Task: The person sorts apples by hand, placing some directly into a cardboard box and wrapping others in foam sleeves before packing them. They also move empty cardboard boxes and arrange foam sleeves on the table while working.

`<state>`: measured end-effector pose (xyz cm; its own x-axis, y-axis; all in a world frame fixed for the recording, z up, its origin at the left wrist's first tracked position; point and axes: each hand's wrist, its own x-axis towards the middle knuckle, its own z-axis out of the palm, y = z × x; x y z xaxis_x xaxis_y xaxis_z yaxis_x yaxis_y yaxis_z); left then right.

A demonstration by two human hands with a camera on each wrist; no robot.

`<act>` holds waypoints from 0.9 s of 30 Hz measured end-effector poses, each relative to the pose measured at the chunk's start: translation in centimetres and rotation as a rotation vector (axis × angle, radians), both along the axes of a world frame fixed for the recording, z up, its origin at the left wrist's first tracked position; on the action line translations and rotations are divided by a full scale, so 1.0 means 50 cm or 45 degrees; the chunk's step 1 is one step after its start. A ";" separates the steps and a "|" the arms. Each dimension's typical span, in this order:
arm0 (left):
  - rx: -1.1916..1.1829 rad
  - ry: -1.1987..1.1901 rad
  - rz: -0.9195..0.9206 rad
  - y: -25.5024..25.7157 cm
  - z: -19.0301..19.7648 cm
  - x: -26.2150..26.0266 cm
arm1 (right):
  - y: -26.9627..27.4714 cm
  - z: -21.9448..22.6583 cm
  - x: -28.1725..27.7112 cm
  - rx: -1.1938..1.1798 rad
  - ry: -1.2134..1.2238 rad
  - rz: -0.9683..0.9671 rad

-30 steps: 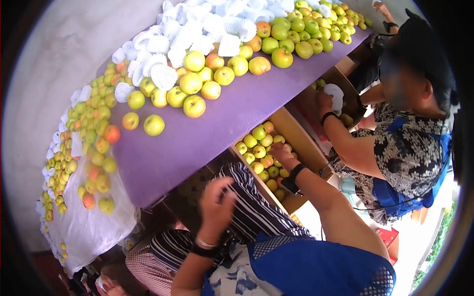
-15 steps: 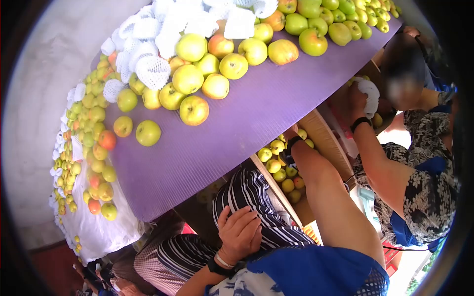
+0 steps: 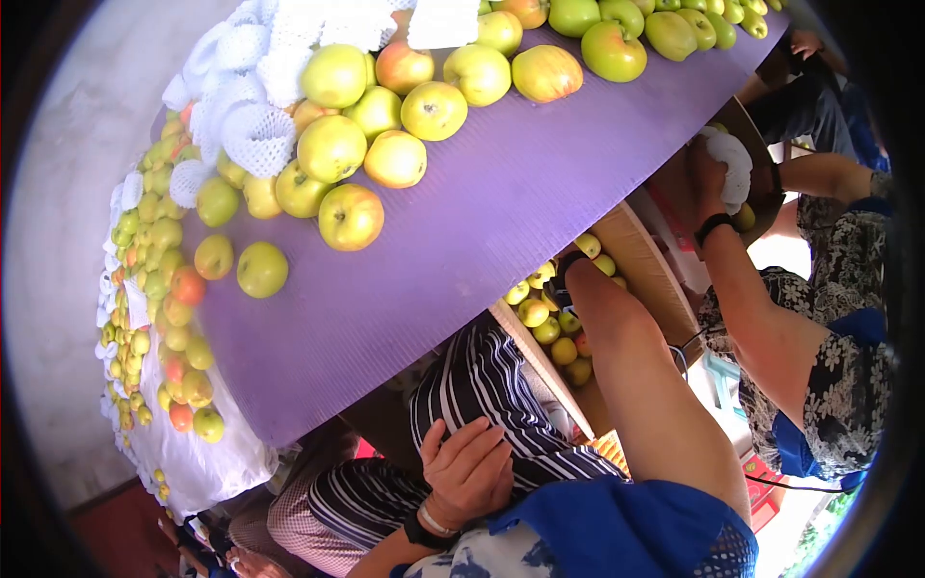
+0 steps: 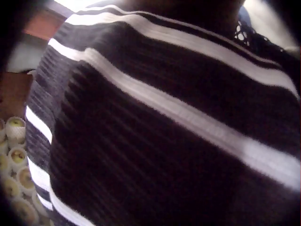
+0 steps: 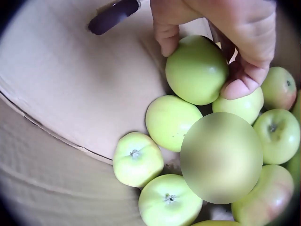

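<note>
In the right wrist view, my right hand point(image 5: 230, 28) pinches a green apple point(image 5: 196, 70) between thumb and fingers, at the inner wall of a cardboard box point(image 5: 70, 80). Other apples point(image 5: 173, 122) lie below and to the right of it. The head view shows my right forearm point(image 3: 626, 347) reaching into the box point(image 3: 641, 260), with that hand mostly hidden near the table's edge. My left hand point(image 3: 469, 474) rests on the striped trousers point(image 3: 482, 385), fingers loosely bent and nothing visible in it. Striped cloth point(image 4: 164, 141) fills most of the left wrist view.
A purple table point(image 3: 453, 222) carries many apples point(image 3: 330, 149) and white foam nets point(image 3: 258, 137). At the right, another person point(image 3: 771, 337) has a hand on white foam over a second box. Net-wrapped apples point(image 4: 19, 155) show at the lower left of the left wrist view.
My left hand has come down from a raised position onto the trousers. My right hand has reached deeper into the box, toward the table's edge. The head view has shifted closer over the table.
</note>
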<state>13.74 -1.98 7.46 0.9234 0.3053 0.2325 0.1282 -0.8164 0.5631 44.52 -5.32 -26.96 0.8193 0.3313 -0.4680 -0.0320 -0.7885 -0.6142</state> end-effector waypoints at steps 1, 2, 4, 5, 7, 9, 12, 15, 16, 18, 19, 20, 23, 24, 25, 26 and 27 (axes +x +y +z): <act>-0.001 -0.006 -0.006 0.000 -0.001 0.001 | 0.000 -0.001 0.000 0.000 0.003 0.010; 0.000 -0.007 -0.014 -0.001 -0.001 0.001 | -0.002 -0.001 -0.001 0.006 0.011 0.012; 0.003 -0.005 -0.018 -0.002 -0.001 0.001 | -0.002 -0.004 -0.003 0.011 0.024 0.027; 0.003 -0.010 -0.017 -0.003 0.000 0.001 | -0.001 -0.007 -0.004 0.021 0.027 0.028; 0.003 -0.016 -0.014 -0.003 0.001 0.002 | 0.000 -0.010 -0.006 0.037 0.036 0.026; -0.005 -0.018 -0.012 -0.004 0.002 0.000 | 0.000 -0.013 -0.011 0.058 0.053 0.017; -0.004 -0.012 -0.013 -0.004 0.002 0.000 | -0.007 -0.016 -0.015 0.116 0.098 -0.016; -0.002 -0.018 -0.009 -0.004 0.003 0.000 | -0.032 -0.008 -0.025 0.356 0.291 -0.131; -0.006 -0.016 -0.006 -0.003 0.003 0.000 | -0.047 -0.002 -0.033 0.504 0.438 -0.195; 0.003 -0.021 0.000 -0.003 0.003 0.000 | -0.079 0.046 -0.051 0.904 0.845 -0.373; -0.002 -0.025 0.005 -0.003 0.003 0.001 | -0.095 0.084 -0.065 1.108 1.056 -0.454; -0.001 -0.033 0.000 -0.003 0.003 0.001 | -0.111 0.128 -0.077 1.243 1.151 -0.474; -0.004 -0.038 -0.001 -0.006 0.002 -0.003 | -0.157 0.197 -0.121 1.646 1.449 -0.541; -0.005 -0.038 -0.001 -0.007 0.002 -0.004 | -0.172 0.194 -0.128 1.706 1.487 -0.594; -0.004 -0.049 -0.008 -0.007 0.003 -0.006 | -0.183 0.203 -0.133 1.767 1.520 -0.643; -0.018 -0.036 -0.036 -0.003 0.005 -0.006 | -0.193 0.215 -0.143 1.845 1.572 -0.647; -0.030 -0.024 -0.063 0.001 0.006 -0.006 | -0.205 0.230 -0.152 1.906 1.588 -0.520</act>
<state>13.45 -1.94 7.74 0.9331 0.2649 0.2432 0.0772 -0.8080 0.5842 36.93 -15.57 -15.44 0.4339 0.8438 -0.3159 -0.9009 0.4035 -0.1596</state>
